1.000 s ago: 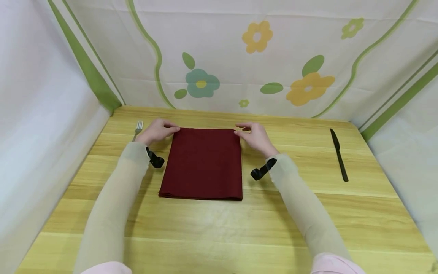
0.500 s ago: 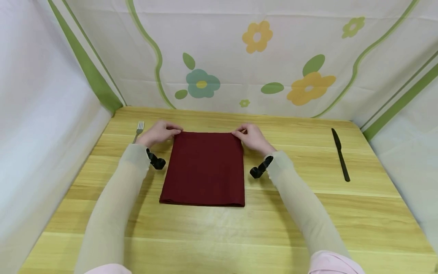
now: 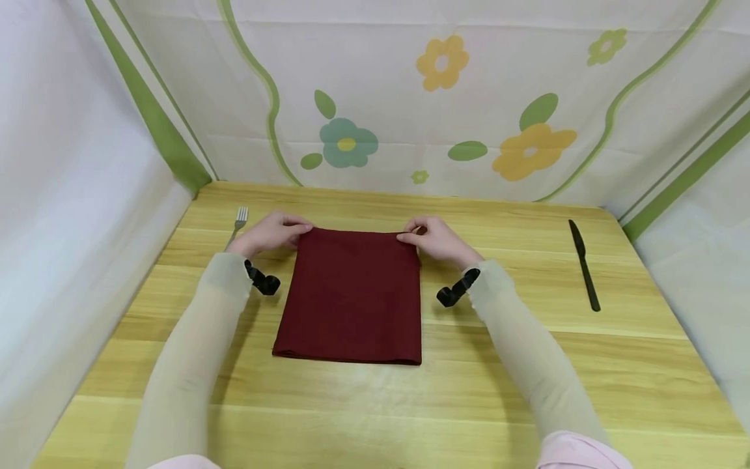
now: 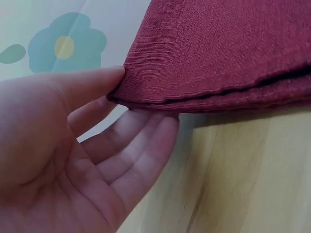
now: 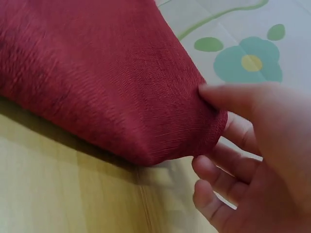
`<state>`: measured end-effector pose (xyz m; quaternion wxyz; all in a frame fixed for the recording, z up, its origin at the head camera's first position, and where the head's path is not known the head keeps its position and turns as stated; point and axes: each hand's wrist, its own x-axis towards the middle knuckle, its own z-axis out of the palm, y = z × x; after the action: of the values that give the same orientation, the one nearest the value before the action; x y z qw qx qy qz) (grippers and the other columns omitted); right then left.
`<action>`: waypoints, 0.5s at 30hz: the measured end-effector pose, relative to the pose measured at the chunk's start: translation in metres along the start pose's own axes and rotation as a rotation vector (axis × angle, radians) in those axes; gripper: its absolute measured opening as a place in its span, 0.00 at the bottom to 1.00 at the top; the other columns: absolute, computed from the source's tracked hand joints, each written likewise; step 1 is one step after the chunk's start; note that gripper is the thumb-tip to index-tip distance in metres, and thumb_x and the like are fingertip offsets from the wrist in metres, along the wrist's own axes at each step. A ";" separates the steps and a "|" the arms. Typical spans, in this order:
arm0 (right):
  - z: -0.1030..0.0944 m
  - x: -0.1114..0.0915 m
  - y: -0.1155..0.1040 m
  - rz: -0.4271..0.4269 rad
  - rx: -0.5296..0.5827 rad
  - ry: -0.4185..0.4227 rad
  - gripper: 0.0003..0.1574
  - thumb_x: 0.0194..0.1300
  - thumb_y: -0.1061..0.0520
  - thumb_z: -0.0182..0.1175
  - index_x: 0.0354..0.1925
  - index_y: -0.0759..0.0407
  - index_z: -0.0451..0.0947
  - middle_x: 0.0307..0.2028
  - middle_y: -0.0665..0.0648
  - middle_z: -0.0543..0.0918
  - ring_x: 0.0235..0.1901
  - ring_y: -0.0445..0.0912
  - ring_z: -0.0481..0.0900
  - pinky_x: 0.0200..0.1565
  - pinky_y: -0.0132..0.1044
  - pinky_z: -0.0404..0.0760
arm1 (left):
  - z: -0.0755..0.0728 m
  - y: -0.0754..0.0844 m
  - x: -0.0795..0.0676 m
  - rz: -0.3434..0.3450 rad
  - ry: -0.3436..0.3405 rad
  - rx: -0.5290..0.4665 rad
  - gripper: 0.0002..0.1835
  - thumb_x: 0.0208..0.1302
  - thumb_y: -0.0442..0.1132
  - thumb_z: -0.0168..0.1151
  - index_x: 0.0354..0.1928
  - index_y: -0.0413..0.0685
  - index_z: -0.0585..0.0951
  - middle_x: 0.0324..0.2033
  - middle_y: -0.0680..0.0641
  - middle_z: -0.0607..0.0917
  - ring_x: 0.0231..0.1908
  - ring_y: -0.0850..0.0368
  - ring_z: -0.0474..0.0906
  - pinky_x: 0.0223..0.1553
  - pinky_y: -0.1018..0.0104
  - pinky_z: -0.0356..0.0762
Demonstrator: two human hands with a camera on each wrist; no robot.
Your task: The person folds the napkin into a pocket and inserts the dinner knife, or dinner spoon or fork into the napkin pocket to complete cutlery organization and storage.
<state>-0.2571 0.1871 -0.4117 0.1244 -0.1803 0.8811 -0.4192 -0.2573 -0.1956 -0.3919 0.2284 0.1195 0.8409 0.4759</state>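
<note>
A dark red cloth napkin (image 3: 354,296), folded into a rough square, lies on the wooden table between both hands. At its far left corner my left hand (image 3: 274,231) pinches the layered edge, thumb on top and fingers underneath, as the left wrist view shows on the napkin (image 4: 223,53). My right hand (image 3: 436,240) pinches the far right corner the same way. In the right wrist view that corner of the napkin (image 5: 180,116) is lifted off the wood, its edge between thumb and fingers. The near edge shows several stacked layers.
A fork (image 3: 241,218) lies beyond my left wrist, its handle partly hidden by the hand. To the right, a dark knife (image 3: 584,264) rests on the table (image 3: 375,417). White curtains with printed flowers (image 3: 348,143) enclose the back and sides.
The napkin has slid a little toward the near side of the table. Both hands have moved with it, and the right fingers have closed on its corner.
</note>
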 end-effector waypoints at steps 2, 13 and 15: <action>-0.002 -0.003 0.000 -0.008 0.000 -0.018 0.17 0.72 0.44 0.63 0.38 0.55 0.83 0.40 0.54 0.82 0.37 0.49 0.77 0.40 0.42 0.73 | 0.000 -0.001 0.001 0.000 0.013 -0.011 0.22 0.79 0.45 0.55 0.65 0.37 0.78 0.56 0.37 0.82 0.52 0.44 0.82 0.54 0.53 0.80; -0.021 -0.023 0.008 -0.012 -0.179 -0.083 0.21 0.76 0.43 0.59 0.33 0.54 0.85 0.31 0.55 0.80 0.28 0.47 0.69 0.32 0.42 0.69 | 0.005 0.009 0.000 0.019 0.011 -0.069 0.26 0.76 0.52 0.58 0.64 0.41 0.80 0.57 0.41 0.82 0.52 0.46 0.82 0.60 0.47 0.74; -0.026 -0.028 0.010 -0.007 -0.199 -0.079 0.23 0.75 0.42 0.60 0.30 0.56 0.83 0.27 0.54 0.77 0.24 0.46 0.66 0.30 0.41 0.67 | 0.009 0.013 0.000 0.024 0.006 -0.052 0.24 0.76 0.52 0.60 0.63 0.43 0.81 0.57 0.42 0.82 0.51 0.47 0.82 0.60 0.47 0.74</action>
<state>-0.2441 0.2229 -0.4015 0.1392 -0.2110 0.9122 -0.3225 -0.2535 -0.1823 -0.3846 0.2230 0.1222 0.8274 0.5007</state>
